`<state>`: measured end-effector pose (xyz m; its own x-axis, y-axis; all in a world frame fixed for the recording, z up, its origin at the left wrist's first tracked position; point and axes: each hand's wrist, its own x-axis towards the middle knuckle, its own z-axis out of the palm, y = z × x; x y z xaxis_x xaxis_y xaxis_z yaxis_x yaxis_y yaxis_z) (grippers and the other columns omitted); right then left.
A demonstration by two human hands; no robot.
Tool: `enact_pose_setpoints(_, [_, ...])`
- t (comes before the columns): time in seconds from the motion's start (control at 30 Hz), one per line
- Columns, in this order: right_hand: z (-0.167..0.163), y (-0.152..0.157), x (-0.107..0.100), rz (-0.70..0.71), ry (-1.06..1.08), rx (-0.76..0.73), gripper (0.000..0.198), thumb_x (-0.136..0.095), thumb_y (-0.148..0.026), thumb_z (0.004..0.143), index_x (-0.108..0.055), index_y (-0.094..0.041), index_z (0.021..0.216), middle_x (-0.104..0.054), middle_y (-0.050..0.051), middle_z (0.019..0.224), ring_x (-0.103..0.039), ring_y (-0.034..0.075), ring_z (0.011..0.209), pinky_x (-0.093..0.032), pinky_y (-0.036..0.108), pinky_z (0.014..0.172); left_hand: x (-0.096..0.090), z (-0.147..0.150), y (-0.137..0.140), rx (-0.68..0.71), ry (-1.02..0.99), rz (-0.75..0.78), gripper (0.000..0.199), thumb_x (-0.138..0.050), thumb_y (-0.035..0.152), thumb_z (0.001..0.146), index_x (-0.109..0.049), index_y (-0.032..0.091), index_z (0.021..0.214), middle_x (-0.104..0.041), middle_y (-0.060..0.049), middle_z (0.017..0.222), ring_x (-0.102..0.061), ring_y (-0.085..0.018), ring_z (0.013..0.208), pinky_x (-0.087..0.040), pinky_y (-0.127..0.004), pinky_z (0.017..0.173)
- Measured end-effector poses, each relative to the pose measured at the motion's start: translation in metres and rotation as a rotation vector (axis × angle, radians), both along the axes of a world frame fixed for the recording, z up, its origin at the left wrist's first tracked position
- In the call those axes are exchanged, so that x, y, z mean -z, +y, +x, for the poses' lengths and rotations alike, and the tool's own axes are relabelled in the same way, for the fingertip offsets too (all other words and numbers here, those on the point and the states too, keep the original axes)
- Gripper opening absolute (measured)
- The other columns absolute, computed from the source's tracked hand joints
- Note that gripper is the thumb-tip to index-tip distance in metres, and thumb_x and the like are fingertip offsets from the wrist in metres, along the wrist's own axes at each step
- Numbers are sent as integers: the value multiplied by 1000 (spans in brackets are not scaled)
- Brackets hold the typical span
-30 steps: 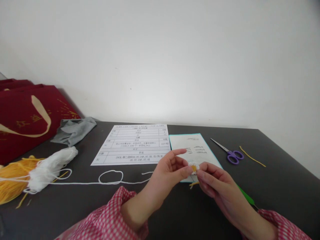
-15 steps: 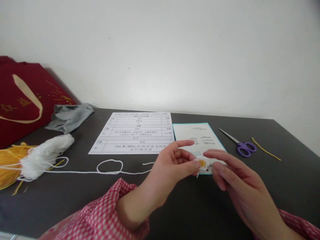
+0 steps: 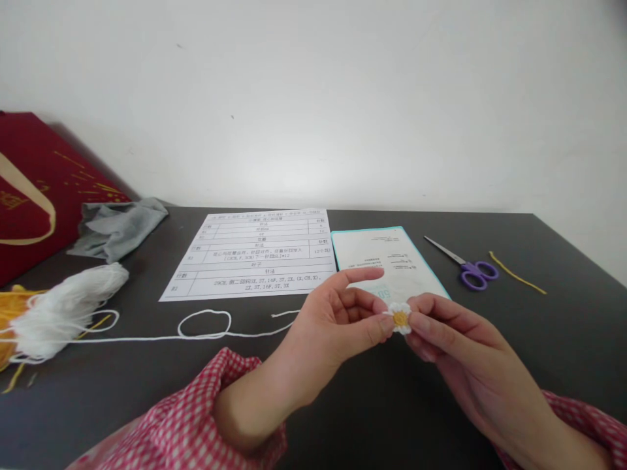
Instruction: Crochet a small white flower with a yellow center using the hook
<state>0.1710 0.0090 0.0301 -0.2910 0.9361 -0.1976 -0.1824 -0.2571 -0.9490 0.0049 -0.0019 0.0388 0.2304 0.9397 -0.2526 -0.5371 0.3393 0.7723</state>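
Observation:
A small crocheted flower [image 3: 400, 318] with white petals and a yellow centre is held up between both hands over the dark table. My left hand [image 3: 343, 316] pinches its left side between thumb and fingers, with the index finger stretched out above. On the flower's right edge, the thumb and fingers of my right hand [image 3: 458, 343] are closed. Parts of the petals are hidden under the fingertips. White yarn [image 3: 206, 334] runs from the white skein [image 3: 73, 310] on the left, with a loop in it, and passes out of sight behind my left hand.
A printed pattern sheet [image 3: 255, 261] and a teal-edged booklet [image 3: 362, 245] lie behind the hands. Purple-handled scissors [image 3: 474, 275] and a yellow yarn piece [image 3: 516, 273] are at right. Yellow yarn [image 3: 14, 300], a grey cloth [image 3: 120, 225] and a red bag [image 3: 44, 189] are at left.
My right hand has moved left and closed on the flower's right edge. The flower now faces me more squarely. The view has shifted slightly.

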Motion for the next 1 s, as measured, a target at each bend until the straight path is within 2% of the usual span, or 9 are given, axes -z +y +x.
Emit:
enact_pose_setpoints(0.1, [-2,0,0,-23,28,-5,16,-77,-37,75,-72,-23,71,-55,-3,61,-41,10,55,-35,21,52,-1,-1,0,-4,18,4,46,-75,6,71,-61,17,114,-63,5,74,-57,-5,65,-45,-19,66])
enact_pose_setpoints(0.27, [0,-1,2,64,-23,11,19,-75,-38,78,-68,-22,69,-54,-4,61,-41,10,55,-35,21,51,-3,-1,-3,2,14,7,42,-71,12,76,-60,14,116,-63,3,75,-59,-8,68,-45,-23,69])
enact_pose_setpoints(0.47, [0,-3,1,111,-89,5,21,-73,-41,80,-67,-23,69,-53,-3,61,-42,11,55,-35,23,51,-1,1,-3,25,68,-4,47,-75,10,71,-59,16,115,-62,4,75,-57,-8,68,-44,-23,67])
enact_pose_setpoints(0.63, [-1,-1,2,122,-134,13,25,-71,-46,80,-66,-23,70,-52,-3,61,-43,12,55,-36,25,52,0,2,-1,-43,107,0,42,-75,10,70,-62,16,110,-59,5,71,-55,-7,65,-43,-22,65])
enact_pose_setpoints(0.87, [0,-2,6,39,-117,-58,21,-73,-39,78,-67,-22,69,-51,-3,61,-40,11,56,-34,24,51,-1,2,-2,-46,133,32,42,-75,8,69,-62,15,109,-55,7,67,-51,-6,64,-40,-20,62])
enact_pose_setpoints(1.0, [-1,-1,3,-136,26,-61,16,-75,-32,74,-67,-20,68,-52,-2,61,-40,11,56,-34,23,52,-2,1,-3,-21,170,60,42,-73,7,70,-63,17,109,-55,7,68,-50,-7,64,-40,-21,62])
